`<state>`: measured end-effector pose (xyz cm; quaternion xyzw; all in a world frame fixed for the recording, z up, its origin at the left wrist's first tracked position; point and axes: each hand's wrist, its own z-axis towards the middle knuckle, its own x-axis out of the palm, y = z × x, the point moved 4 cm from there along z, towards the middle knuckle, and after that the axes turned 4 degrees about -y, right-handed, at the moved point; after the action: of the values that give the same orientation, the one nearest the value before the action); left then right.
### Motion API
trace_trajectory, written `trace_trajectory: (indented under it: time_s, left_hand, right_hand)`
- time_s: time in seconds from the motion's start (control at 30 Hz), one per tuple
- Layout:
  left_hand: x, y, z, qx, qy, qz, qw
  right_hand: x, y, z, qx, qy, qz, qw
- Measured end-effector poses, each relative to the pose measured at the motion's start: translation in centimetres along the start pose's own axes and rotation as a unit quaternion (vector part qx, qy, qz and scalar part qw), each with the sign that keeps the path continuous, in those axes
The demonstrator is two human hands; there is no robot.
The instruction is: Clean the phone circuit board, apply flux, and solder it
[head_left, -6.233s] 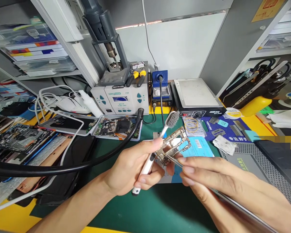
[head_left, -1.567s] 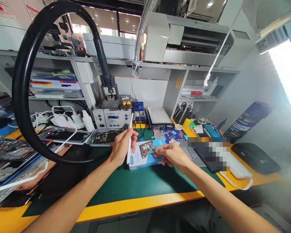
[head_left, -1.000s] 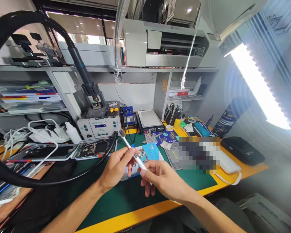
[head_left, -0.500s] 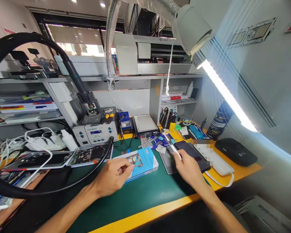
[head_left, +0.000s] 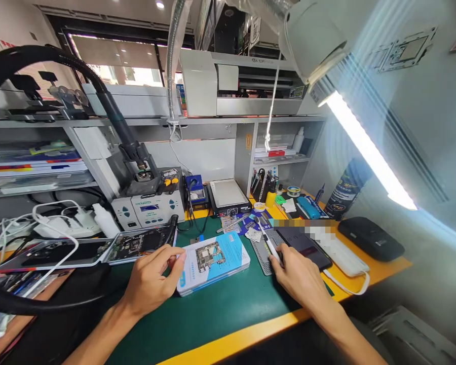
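My right hand (head_left: 298, 278) is closed around the handle of a slim white brush (head_left: 266, 238), its head pointing away over the desk. Below the brush lies a grey perforated plate (head_left: 265, 261), with a dark phone-like tablet (head_left: 302, 246) close by on the right. My left hand (head_left: 157, 274) is at the left edge of a stack of blue-and-white booklets (head_left: 228, 253) with a circuit board pictured on top. Its thumb and index finger are pinched together; whether anything small is between them is hidden.
A black hose (head_left: 110, 111) arches in from the left to a grey soldering station (head_left: 152, 205). An opened device (head_left: 140, 243) lies left of the booklets. Tweezers (head_left: 231, 223) rest behind them. A lit tube lamp (head_left: 370, 152) hangs at right above a white power strip (head_left: 338, 253).
My left hand has drawn back leftward from over the booklets, uncovering the pictured board. My right hand has lowered the brush toward the perforated plate.
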<state>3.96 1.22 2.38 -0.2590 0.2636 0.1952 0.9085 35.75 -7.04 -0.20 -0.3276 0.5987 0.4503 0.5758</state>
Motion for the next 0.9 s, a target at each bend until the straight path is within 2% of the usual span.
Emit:
trace_trajectory:
  time_s: [0.2,0.3,0.4,0.53,0.63,0.73,0.9]
  left_hand:
    - [-0.4,0.7,-0.3,-0.005,0.003,0.024,1.000]
    - [-0.1,0.7,-0.6,0.006,0.010,0.032,0.999]
    - [0.3,0.4,-0.8,0.025,0.019,0.037,0.999]
    - [0.6,-0.1,-0.9,0.052,0.025,0.037,0.998]
    - [0.8,-0.3,-0.9,0.069,0.026,0.038,0.997]
    - [0.9,-0.3,-1.0,0.078,0.030,0.043,0.996]
    - [1.1,-0.1,-1.3,0.081,0.044,0.051,0.994]
  right_hand:
    - [-0.3,0.2,-0.2,-0.001,0.003,-0.018,1.000]
    - [-0.8,-0.1,1.0,-0.010,0.019,-0.013,1.000]
    - [-2.0,-0.3,4.5,-0.030,0.038,-0.001,0.999]
    - [-4.1,0.0,11.4,-0.023,0.020,0.003,1.000]
    - [-4.2,1.2,15.4,-0.021,0.016,0.011,1.000]
    - [-3.0,2.6,17.4,-0.007,0.016,0.010,1.000]
    - [-0.8,3.9,18.3,0.036,0.010,0.004,0.999]
